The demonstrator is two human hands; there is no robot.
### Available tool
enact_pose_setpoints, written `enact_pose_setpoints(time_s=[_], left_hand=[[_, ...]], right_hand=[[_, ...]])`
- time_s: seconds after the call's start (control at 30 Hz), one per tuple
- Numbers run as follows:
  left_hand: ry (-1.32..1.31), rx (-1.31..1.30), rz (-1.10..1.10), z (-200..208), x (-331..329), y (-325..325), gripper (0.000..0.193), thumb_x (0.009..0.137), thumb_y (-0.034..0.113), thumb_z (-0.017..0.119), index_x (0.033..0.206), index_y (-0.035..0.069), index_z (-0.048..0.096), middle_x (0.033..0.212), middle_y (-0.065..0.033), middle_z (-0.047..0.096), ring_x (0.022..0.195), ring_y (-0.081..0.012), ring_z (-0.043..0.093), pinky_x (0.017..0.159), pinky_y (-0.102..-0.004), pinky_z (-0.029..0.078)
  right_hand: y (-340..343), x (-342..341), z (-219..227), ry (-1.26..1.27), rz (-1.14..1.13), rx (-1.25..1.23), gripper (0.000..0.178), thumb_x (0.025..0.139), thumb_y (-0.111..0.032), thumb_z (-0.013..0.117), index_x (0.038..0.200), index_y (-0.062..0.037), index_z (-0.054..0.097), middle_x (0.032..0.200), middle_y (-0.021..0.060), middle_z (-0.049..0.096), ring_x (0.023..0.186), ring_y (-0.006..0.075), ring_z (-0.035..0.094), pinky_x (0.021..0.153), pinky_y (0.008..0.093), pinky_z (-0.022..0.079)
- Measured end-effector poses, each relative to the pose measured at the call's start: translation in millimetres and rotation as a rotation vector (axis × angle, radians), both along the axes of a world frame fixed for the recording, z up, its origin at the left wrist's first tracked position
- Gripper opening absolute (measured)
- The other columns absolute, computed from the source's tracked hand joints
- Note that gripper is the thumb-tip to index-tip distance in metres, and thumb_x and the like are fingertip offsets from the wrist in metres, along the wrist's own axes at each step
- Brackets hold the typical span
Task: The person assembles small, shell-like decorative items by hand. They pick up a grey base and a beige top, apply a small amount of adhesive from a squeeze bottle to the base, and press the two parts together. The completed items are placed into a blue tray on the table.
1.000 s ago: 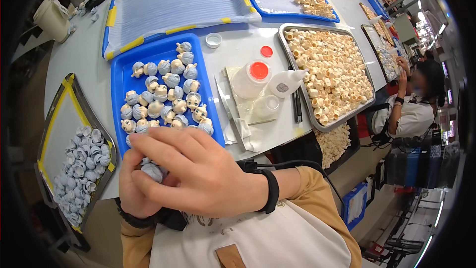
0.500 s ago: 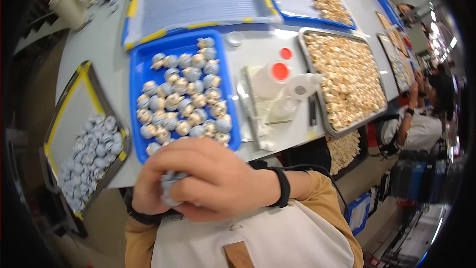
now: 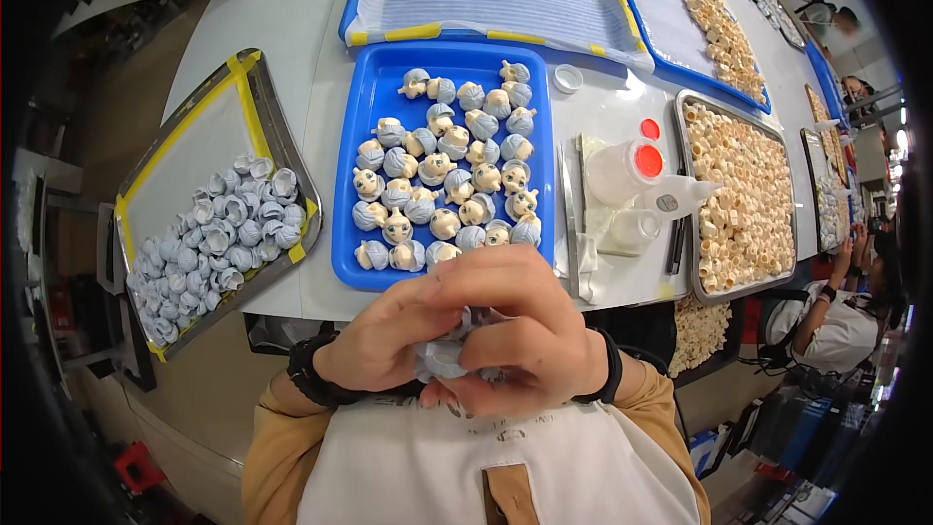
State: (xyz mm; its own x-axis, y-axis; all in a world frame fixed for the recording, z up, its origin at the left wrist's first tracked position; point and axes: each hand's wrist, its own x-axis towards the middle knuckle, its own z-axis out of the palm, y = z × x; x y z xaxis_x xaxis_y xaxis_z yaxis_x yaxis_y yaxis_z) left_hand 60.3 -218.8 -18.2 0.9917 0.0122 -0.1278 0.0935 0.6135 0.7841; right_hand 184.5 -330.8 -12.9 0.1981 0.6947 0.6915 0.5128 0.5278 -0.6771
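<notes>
Close to my chest, just off the table's front edge, both hands are closed around a small grey-blue doll-hair piece (image 3: 442, 358). My left hand (image 3: 374, 345) grips it from the left. Curled over its top and right side are the fingers of my right hand (image 3: 530, 326). Whether a doll head sits inside the piece is hidden by my fingers. Beyond my hands lies a blue tray (image 3: 346, 233) of small doll heads (image 3: 435, 167) with pale faces and grey-blue hair, several showing painted eyes.
At left, a tilted dark-rimmed tray (image 3: 185, 156) holds loose grey-blue hair shells (image 3: 219, 233). To the right are a squeeze bottle (image 3: 680, 196), a white jar with red top (image 3: 622, 170), tweezers (image 3: 571, 233) and a metal tray (image 3: 692, 233) of beige pieces. Another person (image 3: 826, 321) sits far right.
My view has swung, so the table shifts right in the picture. My left hand, mostly covered before, now shows beside the right, and more of the grey-blue piece is visible.
</notes>
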Motion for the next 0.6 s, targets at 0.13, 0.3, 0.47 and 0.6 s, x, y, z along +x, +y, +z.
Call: enact_pose_setpoints(time_s=[0.13,0.3,0.47,0.6], left_hand=[[-0.245,0.488,0.007,1,9,2,0.028,0.092,0.02,0.04,0.112,0.001,0.044,0.102,-0.0087,0.051,0.089,-0.0138,0.053,0.069,-0.0246,0.045],[0.043,-0.011,0.053,-2,6,-8,0.034,0.091,0.027,0.04,0.112,0.001,0.043,0.097,-0.0084,0.051,0.084,-0.012,0.052,0.067,-0.0223,0.044],[0.112,-0.144,0.119,-2,10,-6,0.03,0.088,0.024,0.041,0.108,0.002,0.045,0.087,-0.0071,0.054,0.078,-0.0116,0.054,0.062,-0.0205,0.043],[0.04,-0.327,0.04,-4,10,-1,0.025,0.086,0.022,0.044,0.102,0.004,0.048,0.083,-0.0077,0.056,0.069,-0.012,0.055,0.051,-0.0211,0.043]], right_hand=[[-2,4,2,-0.106,-0.006,-0.025,0.023,0.062,-0.009,0.07,0.078,-0.0081,0.053,0.104,0.0211,0.056,0.097,0.0352,0.051,0.076,0.0404,0.043],[-2,4,0,-0.096,-0.001,-0.02,0.025,0.059,-0.008,0.072,0.076,-0.009,0.054,0.104,0.0201,0.056,0.098,0.0361,0.051,0.076,0.0402,0.044],[0,4,-1,-0.093,-0.061,-0.011,0.03,0.054,-0.007,0.077,0.073,-0.0097,0.054,0.103,0.0165,0.057,0.093,0.031,0.053,0.075,0.0362,0.044],[-7,4,8,-0.189,-0.166,-0.02,0.019,0.054,-0.006,0.063,0.07,-0.0067,0.054,0.096,0.0115,0.056,0.082,0.025,0.053,0.067,0.0335,0.044]])
